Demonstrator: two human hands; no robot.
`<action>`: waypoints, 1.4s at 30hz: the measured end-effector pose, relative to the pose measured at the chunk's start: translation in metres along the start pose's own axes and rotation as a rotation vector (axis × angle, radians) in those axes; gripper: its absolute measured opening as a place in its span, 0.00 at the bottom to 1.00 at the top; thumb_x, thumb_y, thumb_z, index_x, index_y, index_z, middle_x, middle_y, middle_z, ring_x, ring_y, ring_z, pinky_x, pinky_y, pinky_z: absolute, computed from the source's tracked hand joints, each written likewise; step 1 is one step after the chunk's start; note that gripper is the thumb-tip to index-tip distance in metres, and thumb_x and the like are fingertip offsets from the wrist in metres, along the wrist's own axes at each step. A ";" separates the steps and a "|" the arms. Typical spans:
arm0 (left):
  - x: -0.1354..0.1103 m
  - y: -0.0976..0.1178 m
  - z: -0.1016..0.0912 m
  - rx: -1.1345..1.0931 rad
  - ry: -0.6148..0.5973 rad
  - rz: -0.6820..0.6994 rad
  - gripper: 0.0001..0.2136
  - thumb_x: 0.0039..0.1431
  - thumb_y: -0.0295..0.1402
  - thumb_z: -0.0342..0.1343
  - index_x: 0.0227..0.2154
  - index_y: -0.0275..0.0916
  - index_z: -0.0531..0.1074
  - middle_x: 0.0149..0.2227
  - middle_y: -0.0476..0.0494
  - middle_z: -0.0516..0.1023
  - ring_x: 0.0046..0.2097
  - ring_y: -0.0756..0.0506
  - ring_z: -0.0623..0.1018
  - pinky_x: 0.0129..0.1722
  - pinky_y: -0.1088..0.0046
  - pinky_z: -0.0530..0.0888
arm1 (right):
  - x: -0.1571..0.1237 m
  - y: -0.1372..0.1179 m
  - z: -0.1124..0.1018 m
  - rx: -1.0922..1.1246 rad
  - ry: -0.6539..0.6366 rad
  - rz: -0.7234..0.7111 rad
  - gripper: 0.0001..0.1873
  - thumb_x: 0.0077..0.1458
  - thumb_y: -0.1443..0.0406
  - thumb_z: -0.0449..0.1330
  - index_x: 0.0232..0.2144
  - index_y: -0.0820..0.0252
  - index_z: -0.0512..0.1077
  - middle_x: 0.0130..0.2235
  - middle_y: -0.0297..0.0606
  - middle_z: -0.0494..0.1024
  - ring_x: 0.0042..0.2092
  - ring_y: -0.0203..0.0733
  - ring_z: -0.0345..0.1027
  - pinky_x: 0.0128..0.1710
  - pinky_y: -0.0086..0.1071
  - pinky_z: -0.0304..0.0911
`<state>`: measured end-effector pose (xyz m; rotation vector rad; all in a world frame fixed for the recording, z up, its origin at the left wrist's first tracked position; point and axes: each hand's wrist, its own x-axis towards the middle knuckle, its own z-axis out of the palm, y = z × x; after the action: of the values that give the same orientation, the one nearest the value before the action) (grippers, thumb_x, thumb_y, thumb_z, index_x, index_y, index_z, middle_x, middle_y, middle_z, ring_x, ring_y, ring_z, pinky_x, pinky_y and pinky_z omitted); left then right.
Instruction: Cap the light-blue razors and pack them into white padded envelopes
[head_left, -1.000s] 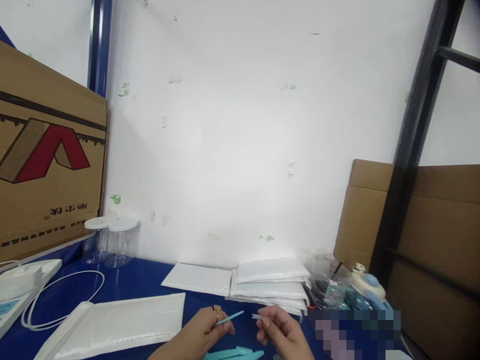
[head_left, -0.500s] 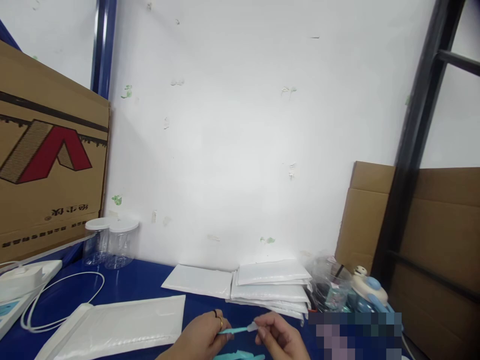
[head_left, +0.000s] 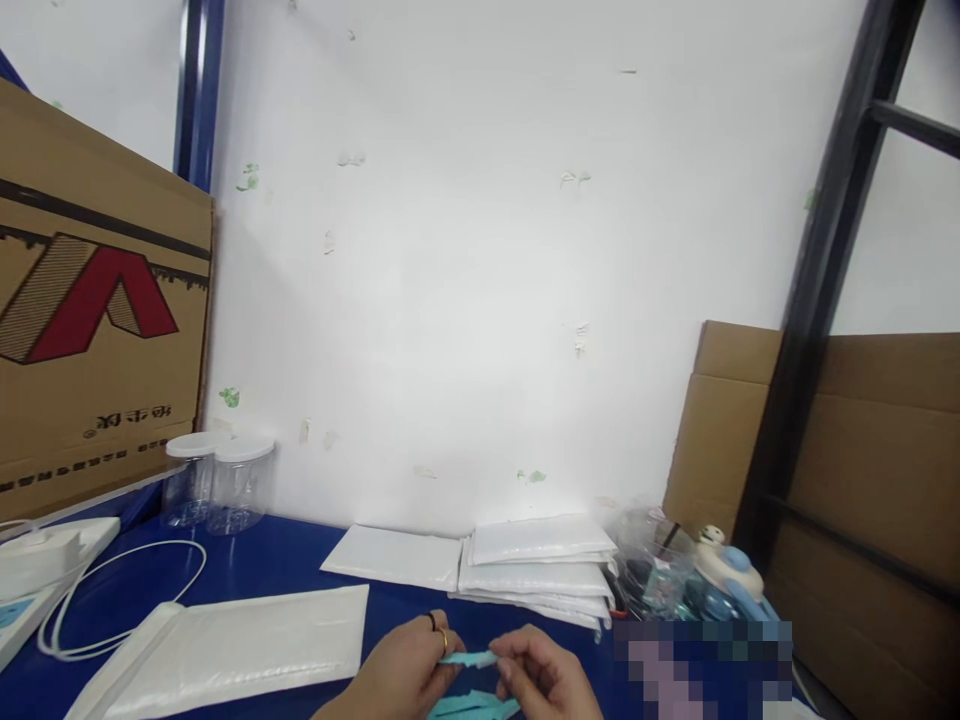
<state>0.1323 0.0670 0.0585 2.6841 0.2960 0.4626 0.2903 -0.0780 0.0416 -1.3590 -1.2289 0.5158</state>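
Note:
My left hand point(head_left: 416, 662) is closed in a pinch on a slim turquoise razor-like stick point(head_left: 459, 658), held level just above the table. My right hand point(head_left: 541, 668) is closed too, its thumb and fingertips on a small translucent whitish cap point(head_left: 486, 660) at the stick's right end. The fingers partly hide both pieces. Below the hands, several similar turquoise sticks point(head_left: 472, 706) lie on the blue table point(head_left: 285, 560), cut off by the lower edge of the view. A white padded mailer point(head_left: 247, 645) lies left of my left hand.
More white padded mailers point(head_left: 532, 577) are stacked behind the hands. Two clear lidded jars point(head_left: 238, 490), a white cable point(head_left: 142, 547) and a power strip point(head_left: 45, 550) are at left. A clear plastic bag point(head_left: 652, 560) and a blue-and-cream toy-like object point(head_left: 731, 575) stand at right. Cardboard boxes point(head_left: 105, 320) flank the table.
My right hand has moved left, closer to my left hand, bringing the cap nearer to it along the stick. The sticks below show more fully. The view has shifted slightly.

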 end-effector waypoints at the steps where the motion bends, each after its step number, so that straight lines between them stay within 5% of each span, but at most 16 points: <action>1: 0.000 0.002 -0.001 0.002 0.001 -0.005 0.09 0.58 0.27 0.46 0.33 0.43 0.71 0.35 0.50 0.72 0.37 0.49 0.71 0.35 0.76 0.64 | -0.001 -0.002 0.001 -0.013 -0.004 -0.016 0.16 0.54 0.54 0.58 0.35 0.60 0.75 0.30 0.39 0.72 0.29 0.40 0.71 0.29 0.30 0.63; 7: -0.002 0.011 0.000 0.003 -0.023 0.023 0.13 0.57 0.26 0.46 0.40 0.46 0.72 0.38 0.48 0.71 0.40 0.47 0.71 0.41 0.73 0.66 | -0.007 -0.014 0.004 -0.075 0.023 -0.079 0.11 0.52 0.59 0.61 0.32 0.59 0.77 0.28 0.38 0.74 0.29 0.40 0.71 0.30 0.30 0.65; 12: 0.000 0.006 -0.005 -0.092 0.134 -0.032 0.26 0.53 0.31 0.54 0.56 0.44 0.58 0.53 0.42 0.63 0.54 0.42 0.63 0.54 0.66 0.61 | 0.000 0.006 -0.021 -0.024 0.143 0.105 0.18 0.46 0.53 0.63 0.33 0.62 0.77 0.26 0.38 0.76 0.27 0.40 0.70 0.29 0.32 0.65; 14: -0.001 0.004 -0.010 -0.094 0.154 -0.091 0.22 0.51 0.32 0.55 0.51 0.43 0.63 0.51 0.43 0.65 0.52 0.42 0.64 0.53 0.66 0.62 | 0.003 0.017 -0.033 -0.102 0.206 0.133 0.19 0.44 0.52 0.64 0.32 0.62 0.78 0.24 0.37 0.76 0.27 0.41 0.69 0.29 0.33 0.65; 17: -0.004 0.003 -0.015 -0.096 -0.005 -0.117 0.09 0.50 0.33 0.55 0.37 0.42 0.71 0.40 0.47 0.71 0.43 0.45 0.70 0.44 0.70 0.66 | 0.003 0.025 -0.043 -0.256 0.179 0.115 0.16 0.45 0.54 0.63 0.31 0.60 0.79 0.26 0.38 0.78 0.30 0.43 0.70 0.31 0.34 0.65; 22: -0.004 0.003 -0.005 -0.046 -0.116 -0.134 0.07 0.47 0.33 0.57 0.32 0.42 0.73 0.36 0.48 0.73 0.40 0.45 0.71 0.39 0.73 0.65 | 0.002 0.014 -0.057 -0.435 0.209 0.065 0.11 0.48 0.61 0.60 0.34 0.56 0.79 0.36 0.41 0.80 0.39 0.49 0.71 0.41 0.39 0.63; 30: 0.000 0.001 0.004 -0.096 -0.138 -0.221 0.04 0.49 0.31 0.52 0.26 0.39 0.72 0.30 0.49 0.73 0.32 0.48 0.71 0.30 0.76 0.63 | -0.004 0.016 -0.072 -0.914 0.232 0.179 0.07 0.40 0.60 0.64 0.18 0.57 0.73 0.27 0.38 0.75 0.31 0.45 0.67 0.29 0.32 0.55; 42: 0.003 -0.004 -0.001 -0.488 -0.024 -0.213 0.08 0.58 0.36 0.44 0.30 0.39 0.63 0.28 0.50 0.72 0.31 0.50 0.70 0.30 0.76 0.65 | -0.004 0.023 -0.055 -0.610 0.110 0.099 0.04 0.43 0.71 0.60 0.22 0.58 0.72 0.22 0.33 0.73 0.25 0.37 0.63 0.27 0.29 0.54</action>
<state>0.1343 0.0712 0.0585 2.1553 0.3991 0.3789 0.3445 -0.1006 0.0318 -1.9388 -1.2837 0.1244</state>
